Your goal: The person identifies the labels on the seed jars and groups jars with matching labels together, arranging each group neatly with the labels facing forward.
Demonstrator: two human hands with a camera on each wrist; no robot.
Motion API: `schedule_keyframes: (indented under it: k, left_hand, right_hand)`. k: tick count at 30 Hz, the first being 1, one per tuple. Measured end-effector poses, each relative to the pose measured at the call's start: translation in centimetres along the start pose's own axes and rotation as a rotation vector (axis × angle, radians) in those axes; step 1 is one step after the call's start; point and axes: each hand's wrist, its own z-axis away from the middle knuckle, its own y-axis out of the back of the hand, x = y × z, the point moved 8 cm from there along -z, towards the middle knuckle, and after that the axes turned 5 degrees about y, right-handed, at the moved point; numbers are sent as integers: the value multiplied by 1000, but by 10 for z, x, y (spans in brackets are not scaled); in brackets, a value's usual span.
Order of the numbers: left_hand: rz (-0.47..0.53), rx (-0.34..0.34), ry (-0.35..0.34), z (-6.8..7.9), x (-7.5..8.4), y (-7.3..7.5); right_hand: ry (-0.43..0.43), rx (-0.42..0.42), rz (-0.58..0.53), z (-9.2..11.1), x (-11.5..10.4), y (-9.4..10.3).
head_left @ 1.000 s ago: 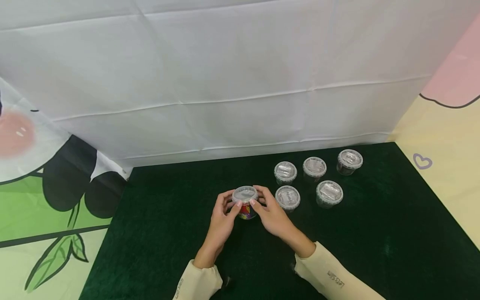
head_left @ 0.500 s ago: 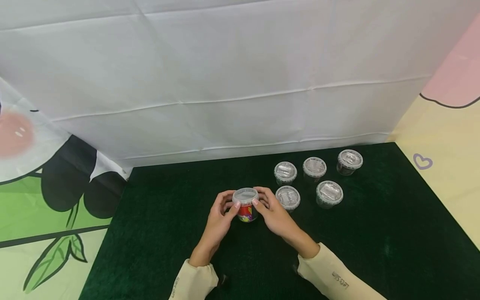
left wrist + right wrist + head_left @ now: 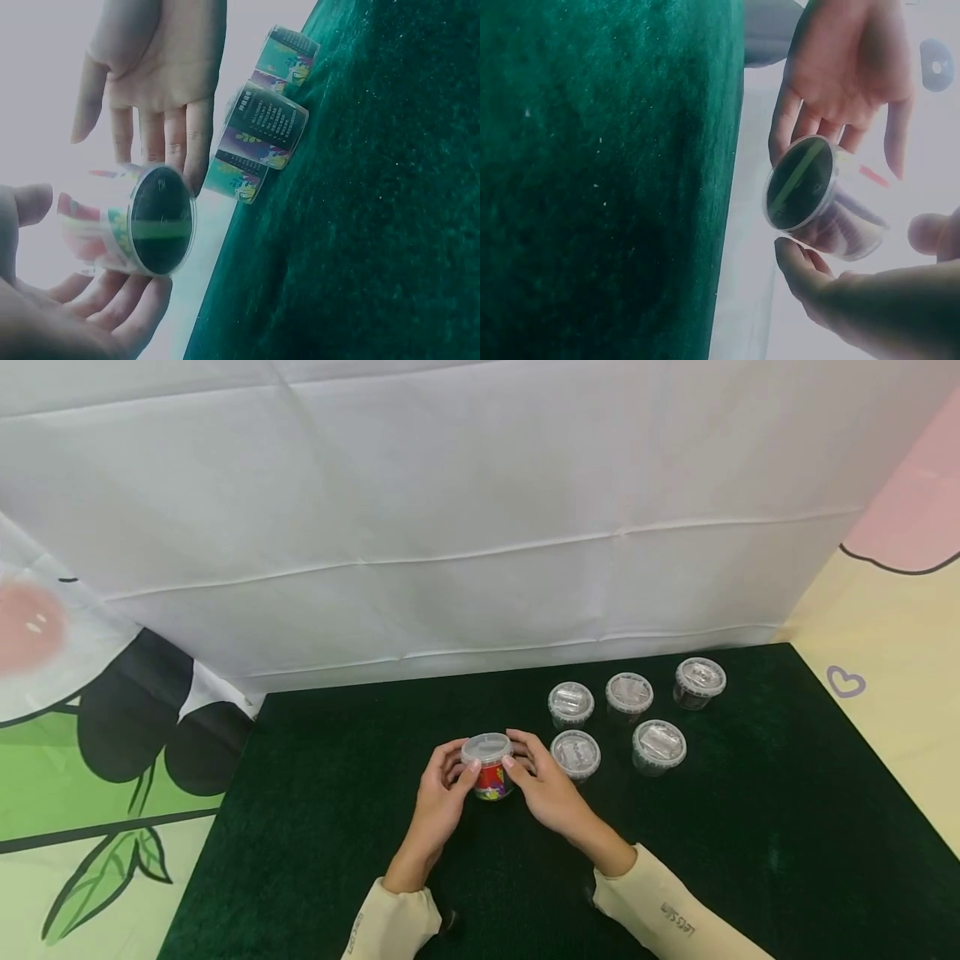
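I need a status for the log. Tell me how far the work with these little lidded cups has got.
Done: five lidded cups stand grouped on the green cloth, untouched. In hand: a sixth cup, red-labelled and lidded, held off the cloth between the left hand and right hand. Left: this cup stands apart from the group; its lid remains on.

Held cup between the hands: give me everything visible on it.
The held cup is a small round tub of clear plastic with a frosted snap-on lid, closed, and a red, yellow and purple printed label around its wall. It is upright and lifted off the green cloth; the wrist views show its dark round base clear of the surface. The left hand and right hand hold it from opposite sides, fingertips on wall and rim. Contents cannot be made out.
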Motion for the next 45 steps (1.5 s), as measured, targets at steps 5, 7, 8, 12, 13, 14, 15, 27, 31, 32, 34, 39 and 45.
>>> schedule_keyframes:
  k: [5,7,8,12,13,14,15,27,31,32,34,39,45]
  left_hand:
    - [2,46,11,-1,0,2]
    - [3,52,10,-1,1,1]
    - [4,55,11,-1,1,1]
    - [11,68,11,-1,0,0]
    - [12,70,12,-1,0,-1]
    - [13,72,13,-1,-1,-1]
    - [14,72,13,-1,-1,-2]
    - [-20,55,32,2,2,-3]
    - [9,23,36,2,4,-1]
    - [16,14,35,1,4,-1]
    - [25,-3,33,0,5,0]
    - [21,-58,36,-3,5,0]
    - [27,-125,35,-3,3,-4]
  right_hand:
    - [23,18,33,-1,-4,-1]
    - [25,27,44,-1,-5,0]
    - [26,32,48,-2,-5,-1]
    - [18,51,54,-2,-4,-1]
    - [15,56,51,-2,-3,-1]
    - [11,63,51,-3,-3,-2]
    - [8,70,51,-2,-2,-2]
    - [-23,65,36,-1,2,1]
    - [-56,39,-10,0,2,3]
    - [-64,31,-27,1,1,4]
    - [-71,13,-57,1,0,4]
    - [-84,-26,-111,3,-1,5]
    - [-110,-48,-106,7,-1,5]
